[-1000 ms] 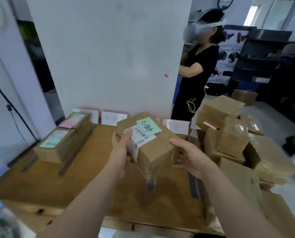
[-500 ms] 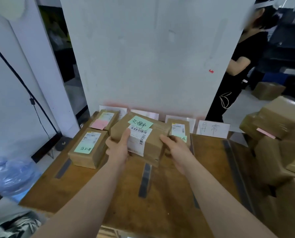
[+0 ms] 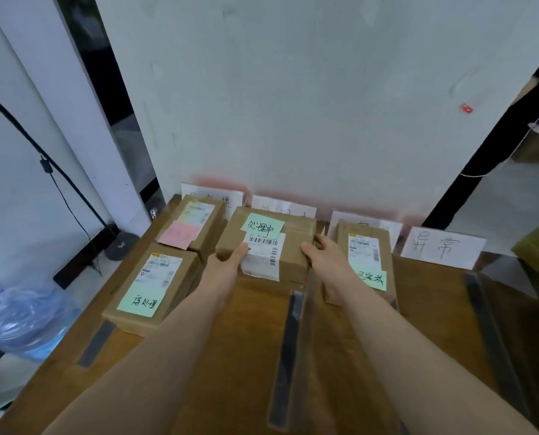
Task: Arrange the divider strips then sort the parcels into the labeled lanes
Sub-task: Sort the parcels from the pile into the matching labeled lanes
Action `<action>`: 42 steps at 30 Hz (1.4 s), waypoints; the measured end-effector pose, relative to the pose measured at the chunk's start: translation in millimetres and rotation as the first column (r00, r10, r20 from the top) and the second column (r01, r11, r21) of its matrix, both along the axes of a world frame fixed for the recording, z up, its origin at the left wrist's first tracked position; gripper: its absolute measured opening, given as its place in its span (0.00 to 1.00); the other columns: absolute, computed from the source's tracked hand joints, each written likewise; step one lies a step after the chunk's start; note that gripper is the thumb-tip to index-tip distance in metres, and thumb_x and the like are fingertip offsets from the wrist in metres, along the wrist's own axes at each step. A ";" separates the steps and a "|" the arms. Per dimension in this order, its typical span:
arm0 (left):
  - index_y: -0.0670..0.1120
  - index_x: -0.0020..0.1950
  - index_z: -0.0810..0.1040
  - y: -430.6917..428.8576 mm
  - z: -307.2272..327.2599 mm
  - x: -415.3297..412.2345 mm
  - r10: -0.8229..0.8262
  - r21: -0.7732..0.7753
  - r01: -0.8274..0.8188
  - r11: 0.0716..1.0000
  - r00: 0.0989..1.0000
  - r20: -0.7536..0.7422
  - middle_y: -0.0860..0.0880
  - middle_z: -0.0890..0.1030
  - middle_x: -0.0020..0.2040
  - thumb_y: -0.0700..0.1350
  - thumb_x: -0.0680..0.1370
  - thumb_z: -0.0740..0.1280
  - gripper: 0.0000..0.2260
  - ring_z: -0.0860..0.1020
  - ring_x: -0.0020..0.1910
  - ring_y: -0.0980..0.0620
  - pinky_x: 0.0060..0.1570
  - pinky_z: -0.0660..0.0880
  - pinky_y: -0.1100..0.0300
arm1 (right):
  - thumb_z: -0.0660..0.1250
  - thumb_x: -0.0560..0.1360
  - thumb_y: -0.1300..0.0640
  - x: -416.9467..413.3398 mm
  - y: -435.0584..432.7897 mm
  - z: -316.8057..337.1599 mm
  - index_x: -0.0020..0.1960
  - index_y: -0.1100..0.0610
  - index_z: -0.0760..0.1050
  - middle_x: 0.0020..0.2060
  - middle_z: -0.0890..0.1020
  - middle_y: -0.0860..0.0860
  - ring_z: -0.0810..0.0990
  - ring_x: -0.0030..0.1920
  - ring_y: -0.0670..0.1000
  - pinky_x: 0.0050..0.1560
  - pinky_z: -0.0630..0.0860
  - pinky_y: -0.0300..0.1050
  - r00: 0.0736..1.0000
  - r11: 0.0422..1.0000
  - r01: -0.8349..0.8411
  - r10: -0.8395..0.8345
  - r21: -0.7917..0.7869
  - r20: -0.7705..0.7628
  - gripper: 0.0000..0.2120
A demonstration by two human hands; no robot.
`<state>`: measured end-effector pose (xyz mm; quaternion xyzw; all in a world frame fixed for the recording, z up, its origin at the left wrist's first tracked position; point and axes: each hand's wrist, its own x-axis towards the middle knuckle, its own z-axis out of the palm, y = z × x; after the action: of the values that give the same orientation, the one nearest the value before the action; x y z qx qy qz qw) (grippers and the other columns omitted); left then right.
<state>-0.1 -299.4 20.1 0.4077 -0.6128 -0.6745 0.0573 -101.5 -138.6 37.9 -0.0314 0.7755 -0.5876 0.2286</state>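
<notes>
Head view showed my forearms reaching over the wooden table [image 3: 240,356], past a dark divider strip [image 3: 288,356]. My left hand [image 3: 227,266] and right hand [image 3: 328,262] gripped the middle box [image 3: 293,246] from both sides, at the far end of its lane. Its green note [image 3: 263,226] read 处理中. Boxes lay either side: left box [image 3: 150,285], right box [image 3: 368,259]. Against the wall, one card [image 3: 441,248] read 异常.
</notes>
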 end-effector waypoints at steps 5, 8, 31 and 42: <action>0.43 0.77 0.60 -16.5 -19.6 -42.0 -0.006 -0.034 0.009 0.999 0.997 0.078 0.43 0.70 0.72 0.61 0.76 0.67 0.36 0.69 0.70 0.40 0.70 0.65 0.41 | 0.61 0.81 0.53 -30.3 -17.5 -24.3 0.70 0.53 0.68 0.59 0.79 0.52 0.79 0.55 0.52 0.49 0.78 0.43 0.999 0.994 0.049 -0.047 0.099 -0.028 0.18; 0.42 0.75 0.62 -22.0 -35.1 -62.3 -0.023 -0.024 0.025 0.999 0.995 0.093 0.43 0.72 0.71 0.58 0.76 0.68 0.34 0.69 0.69 0.41 0.69 0.66 0.43 | 0.61 0.81 0.54 -42.2 -26.5 -39.2 0.70 0.52 0.68 0.59 0.79 0.51 0.79 0.55 0.52 0.52 0.79 0.46 0.996 0.991 0.083 -0.082 0.106 -0.018 0.18; 0.41 0.77 0.56 -34.4 -94.7 -112.8 -0.034 0.030 0.029 0.999 0.985 0.170 0.43 0.70 0.72 0.56 0.78 0.66 0.34 0.68 0.71 0.41 0.68 0.66 0.46 | 0.60 0.81 0.55 -75.0 -60.8 -98.0 0.75 0.53 0.61 0.63 0.77 0.52 0.77 0.60 0.53 0.61 0.76 0.55 0.980 0.963 0.187 -0.198 0.195 0.035 0.23; 0.43 0.69 0.70 -21.9 -55.7 -97.1 -0.082 0.053 0.076 0.996 0.990 0.117 0.47 0.79 0.56 0.51 0.81 0.64 0.20 0.77 0.49 0.51 0.43 0.72 0.60 | 0.61 0.81 0.55 -54.2 -53.3 -53.3 0.72 0.56 0.64 0.66 0.74 0.53 0.73 0.58 0.49 0.57 0.71 0.44 0.983 0.937 0.174 -0.146 0.302 -0.116 0.21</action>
<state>-97.2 -321.3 -35.7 0.4239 -0.6142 -0.6654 -0.0158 -155.7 -191.9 -15.4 0.0414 0.8680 -0.4727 0.1464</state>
